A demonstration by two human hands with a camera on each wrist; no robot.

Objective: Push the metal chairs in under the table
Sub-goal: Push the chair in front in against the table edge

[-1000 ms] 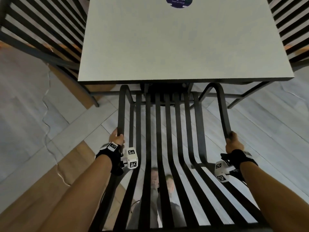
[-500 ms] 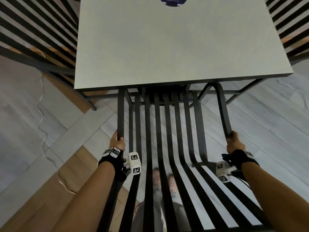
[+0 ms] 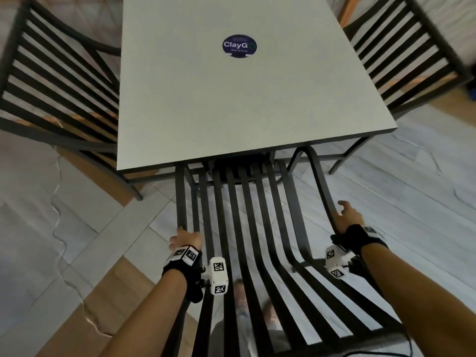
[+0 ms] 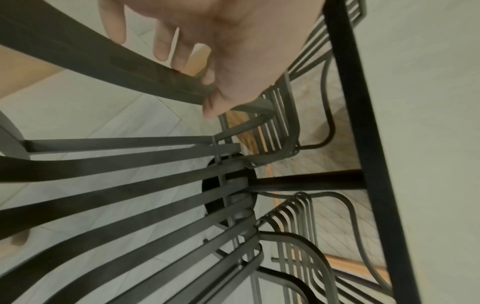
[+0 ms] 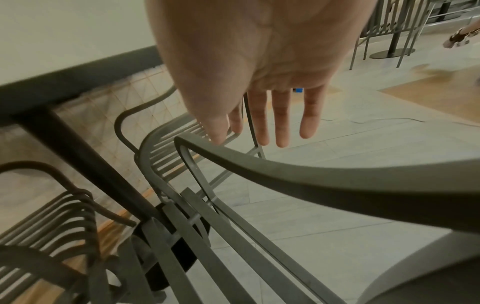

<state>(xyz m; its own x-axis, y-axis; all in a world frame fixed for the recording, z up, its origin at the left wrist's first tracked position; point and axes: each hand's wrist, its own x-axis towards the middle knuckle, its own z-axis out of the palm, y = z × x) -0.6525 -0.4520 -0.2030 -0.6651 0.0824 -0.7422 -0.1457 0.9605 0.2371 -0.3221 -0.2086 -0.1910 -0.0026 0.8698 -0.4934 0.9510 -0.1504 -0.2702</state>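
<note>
A dark metal slatted chair [image 3: 292, 202] stands in front of me, its seat front under the near edge of the white table [image 3: 231, 112]. My left hand [image 3: 184, 237] holds the chair's left armrest [image 3: 180, 197]; in the left wrist view its fingers [image 4: 163, 47] curl over the flat bar [image 4: 103, 67] with the thumb under it. My right hand [image 3: 346, 215] is open just above the right armrest [image 3: 322, 189]. In the right wrist view its fingers [image 5: 283, 123] are straight and spread over the curved bar [image 5: 285, 176].
Two more slatted chairs stand at the table's sides, one left [image 3: 59, 99] and one right [image 3: 401, 63]. A dark pedestal [image 5: 85, 160] holds the table up, right at the seat's front. My legs show through the chair back below. Floor is grey tile with wood strips.
My right hand has let go of the right armrest and opened its fingers. The left hand still holds its armrest. The chair has slid a little further under the table.
</note>
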